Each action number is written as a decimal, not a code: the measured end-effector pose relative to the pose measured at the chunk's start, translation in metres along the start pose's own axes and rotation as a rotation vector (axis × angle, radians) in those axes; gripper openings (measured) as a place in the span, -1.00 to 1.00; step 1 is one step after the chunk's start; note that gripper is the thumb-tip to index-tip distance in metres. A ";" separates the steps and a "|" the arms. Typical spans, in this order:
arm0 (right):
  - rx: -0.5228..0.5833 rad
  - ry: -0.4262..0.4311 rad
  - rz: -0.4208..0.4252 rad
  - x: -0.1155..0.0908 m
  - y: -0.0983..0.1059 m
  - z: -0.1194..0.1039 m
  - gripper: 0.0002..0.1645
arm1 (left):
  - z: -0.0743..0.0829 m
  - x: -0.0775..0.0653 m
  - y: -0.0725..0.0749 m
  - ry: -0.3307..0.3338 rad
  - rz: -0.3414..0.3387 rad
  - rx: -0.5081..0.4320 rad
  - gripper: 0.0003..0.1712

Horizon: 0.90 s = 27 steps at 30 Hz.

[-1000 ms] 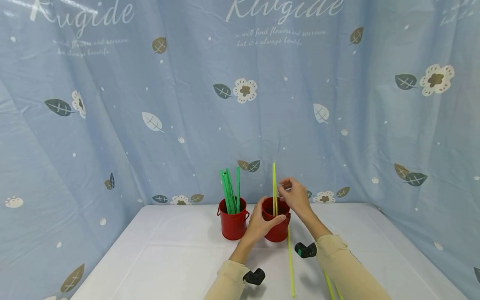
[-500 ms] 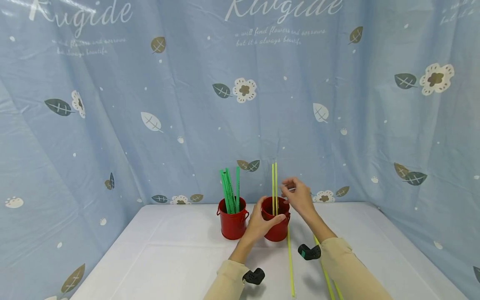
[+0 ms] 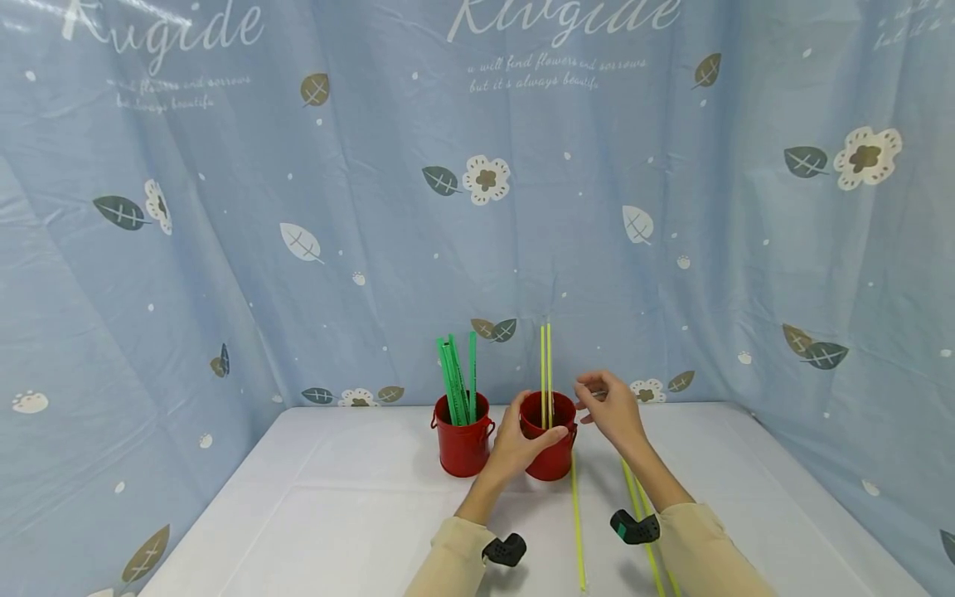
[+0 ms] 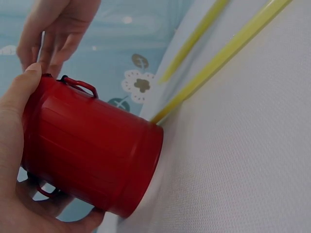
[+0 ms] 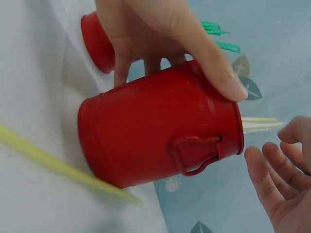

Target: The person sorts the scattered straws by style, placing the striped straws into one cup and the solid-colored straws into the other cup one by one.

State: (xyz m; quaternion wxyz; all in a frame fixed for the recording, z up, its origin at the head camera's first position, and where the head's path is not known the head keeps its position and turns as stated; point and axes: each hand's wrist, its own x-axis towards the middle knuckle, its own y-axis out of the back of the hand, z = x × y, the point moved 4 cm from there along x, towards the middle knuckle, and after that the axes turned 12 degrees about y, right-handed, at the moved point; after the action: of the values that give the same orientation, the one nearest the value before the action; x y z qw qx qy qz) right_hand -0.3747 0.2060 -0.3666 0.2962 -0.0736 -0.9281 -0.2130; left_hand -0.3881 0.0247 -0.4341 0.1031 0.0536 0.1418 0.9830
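Note:
My left hand (image 3: 515, 444) grips the right-hand red bucket (image 3: 552, 460), its thumb on the near side by the rim and the other fingers round the far side. Two thin yellow sticks (image 3: 546, 356) stand upright in that bucket. Just right of the rim is my right hand (image 3: 613, 408), loosely curled with nothing held. The right wrist view shows its fingertips (image 5: 255, 155) apart from the bucket's mouth. A wire handle (image 5: 197, 155) hangs on the bucket's side.
A second red bucket (image 3: 462, 454) on the left holds several green sticks (image 3: 455, 377). One yellow stick (image 3: 578, 531) lies in front of the right bucket; more yellow sticks (image 3: 645, 531) lie by the right forearm. A blue printed curtain (image 3: 373, 207) hangs behind the white table (image 3: 336, 514).
My right hand has moved right and slightly down, away from the bucket's rim. The two yellow sticks now stand a little apart. My left hand stays on the bucket.

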 end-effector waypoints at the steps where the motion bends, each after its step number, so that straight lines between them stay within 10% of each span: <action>1: 0.005 -0.003 -0.001 -0.003 0.001 0.001 -0.73 | 0.000 0.000 0.000 -0.001 0.001 0.000 0.06; 27: -0.048 -0.197 -0.120 -0.044 -0.002 0.032 -0.61 | -0.001 0.000 0.000 0.012 0.009 0.002 0.02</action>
State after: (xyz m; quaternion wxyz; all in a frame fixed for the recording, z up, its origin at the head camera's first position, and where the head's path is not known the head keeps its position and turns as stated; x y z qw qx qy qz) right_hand -0.3561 0.2177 -0.4162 0.1882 -0.0457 -0.9502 -0.2442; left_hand -0.3880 0.0244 -0.4347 0.0975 0.0484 0.1430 0.9837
